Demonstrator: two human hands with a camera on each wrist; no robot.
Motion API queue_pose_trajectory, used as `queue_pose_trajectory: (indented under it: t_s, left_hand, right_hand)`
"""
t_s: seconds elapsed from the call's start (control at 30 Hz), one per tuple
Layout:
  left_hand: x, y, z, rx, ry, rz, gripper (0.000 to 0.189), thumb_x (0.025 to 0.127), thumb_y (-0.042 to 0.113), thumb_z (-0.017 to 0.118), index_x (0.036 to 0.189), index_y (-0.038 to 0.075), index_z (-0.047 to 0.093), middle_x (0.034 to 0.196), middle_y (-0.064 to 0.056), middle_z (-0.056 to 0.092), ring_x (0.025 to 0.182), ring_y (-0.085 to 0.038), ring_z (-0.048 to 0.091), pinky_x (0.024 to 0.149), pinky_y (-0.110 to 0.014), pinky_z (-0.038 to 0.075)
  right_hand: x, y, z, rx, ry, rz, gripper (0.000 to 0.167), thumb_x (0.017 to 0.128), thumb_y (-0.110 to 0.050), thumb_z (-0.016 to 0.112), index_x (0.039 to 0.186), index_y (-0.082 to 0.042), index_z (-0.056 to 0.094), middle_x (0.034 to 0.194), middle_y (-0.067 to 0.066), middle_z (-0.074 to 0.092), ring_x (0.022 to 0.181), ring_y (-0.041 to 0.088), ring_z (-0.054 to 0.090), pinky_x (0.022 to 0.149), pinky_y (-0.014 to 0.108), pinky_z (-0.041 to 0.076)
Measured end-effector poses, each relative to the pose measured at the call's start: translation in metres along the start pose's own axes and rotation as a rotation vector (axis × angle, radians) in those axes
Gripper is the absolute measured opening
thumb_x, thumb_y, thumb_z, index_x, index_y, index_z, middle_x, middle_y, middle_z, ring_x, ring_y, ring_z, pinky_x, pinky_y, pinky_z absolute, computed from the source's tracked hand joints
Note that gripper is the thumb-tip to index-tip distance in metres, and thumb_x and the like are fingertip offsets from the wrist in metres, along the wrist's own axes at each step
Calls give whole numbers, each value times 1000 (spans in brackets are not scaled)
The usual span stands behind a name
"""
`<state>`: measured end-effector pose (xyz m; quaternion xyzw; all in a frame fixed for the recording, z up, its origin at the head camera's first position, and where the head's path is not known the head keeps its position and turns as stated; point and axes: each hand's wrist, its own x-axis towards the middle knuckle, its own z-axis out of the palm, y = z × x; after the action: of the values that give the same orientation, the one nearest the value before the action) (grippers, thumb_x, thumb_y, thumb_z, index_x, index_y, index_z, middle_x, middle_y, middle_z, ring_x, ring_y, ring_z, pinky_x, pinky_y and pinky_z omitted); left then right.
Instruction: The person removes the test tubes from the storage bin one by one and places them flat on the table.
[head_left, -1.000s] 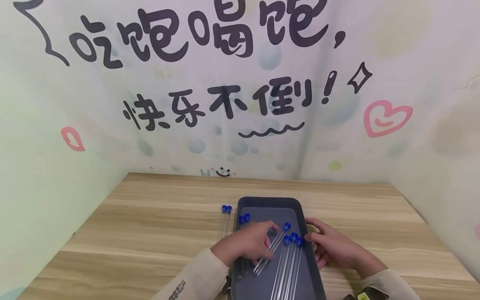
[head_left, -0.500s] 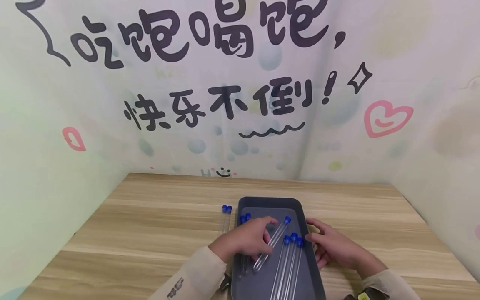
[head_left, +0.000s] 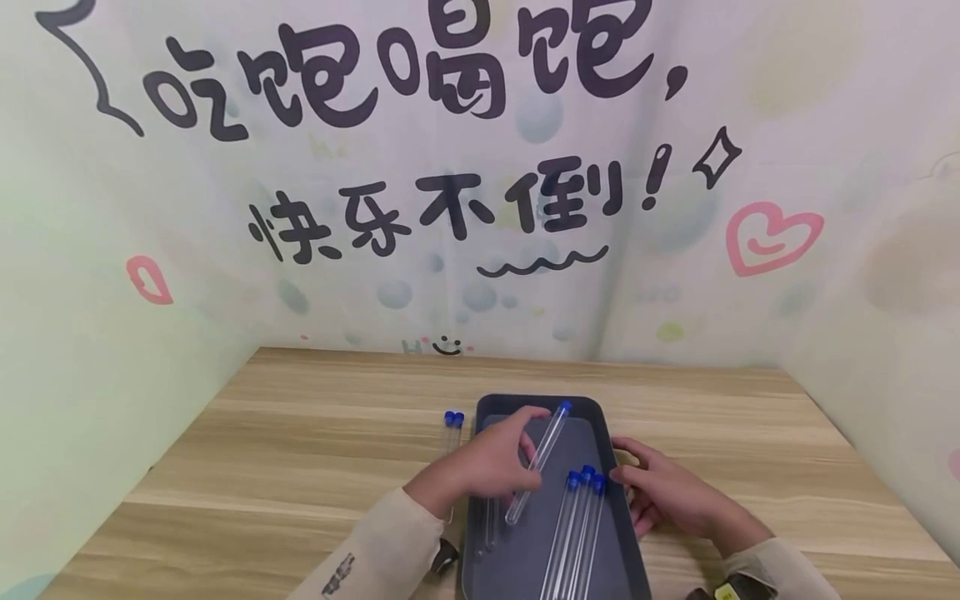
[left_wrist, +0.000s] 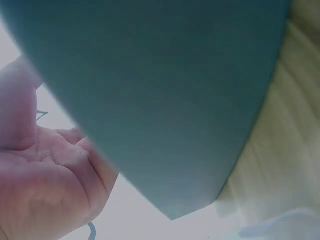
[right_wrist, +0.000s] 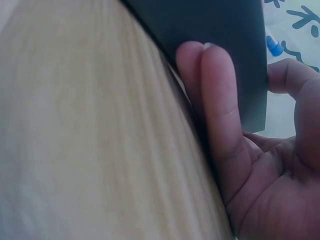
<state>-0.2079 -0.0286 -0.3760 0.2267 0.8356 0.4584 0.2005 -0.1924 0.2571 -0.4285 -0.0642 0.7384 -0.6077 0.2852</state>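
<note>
My left hand (head_left: pixel 498 458) is over the left part of a dark grey tray (head_left: pixel 487 404) in the head view. Between its fingers it pinches a clear test tube (head_left: pixel 551 437) with a blue cap, tilted with the cap at the upper right. Below that hand, more test tubes (head_left: pixel 491 525) lie along the tray's left side, their caps hidden. Three capped test tubes (head_left: pixel 573 533) lie side by side at the tray's right. My right hand (head_left: pixel 667 492) holds the tray's right side; in the right wrist view its fingers (right_wrist: pixel 220 95) lie against the outer wall, thumb at the rim.
Two blue-capped test tubes (head_left: pixel 453 425) lie on the wooden table (head_left: pixel 315 433), just left of the tray and partly behind my left arm. A white printed cloth (head_left: pixel 450 317) hangs behind the table. In the left wrist view, the tray's outer wall (left_wrist: pixel 160 100) fills most of the picture.
My left hand has lifted the test tube and moved it away from me and slightly left, toward the far end of the tray. My right hand and the tray have stayed in place.
</note>
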Motion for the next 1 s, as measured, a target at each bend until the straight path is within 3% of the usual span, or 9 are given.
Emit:
queue_pose_trajectory:
  t_s: [0.23, 0.47, 0.7, 1.0]
  left_hand:
    - [-4, 2, -13, -77, 52, -4, 84, 82, -3, 69, 152, 27, 35, 98, -6, 57, 59, -20, 59, 54, -41, 61]
    - [-6, -3, -26, -190, 83, 15, 75, 88, -3, 64, 152, 24, 34, 103, -11, 54, 73, -19, 60, 57, -41, 63]
    - [-12, -13, -35, -178, 124, 6, 74, 89, -1, 64, 152, 22, 34, 105, -12, 54, 76, -22, 62, 57, -39, 63]
    - [-26, -25, -50, -162, 163, 3, 75, 87, -3, 61, 153, 19, 32, 105, -12, 51, 70, -17, 58, 59, -40, 63]
  right_hand:
    - [1, 1, 0, 6, -2, 2, 78, 100, -24, 53, 159, -7, 5, 83, 8, 64, 59, 14, 66, 55, 33, 61]
    - [1, 1, 0, 10, -7, 1, 78, 100, -25, 53, 159, -8, 5, 84, 9, 65, 59, 14, 66, 55, 33, 61]
    - [2, 2, 0, -1, 7, -1, 78, 100, -24, 53, 159, -8, 5, 82, 9, 64, 58, 15, 66, 55, 34, 61]
    - [1, 1, 0, -15, 23, 0, 77, 99, -24, 53, 159, -8, 7, 81, 8, 64, 58, 15, 66, 54, 34, 61]
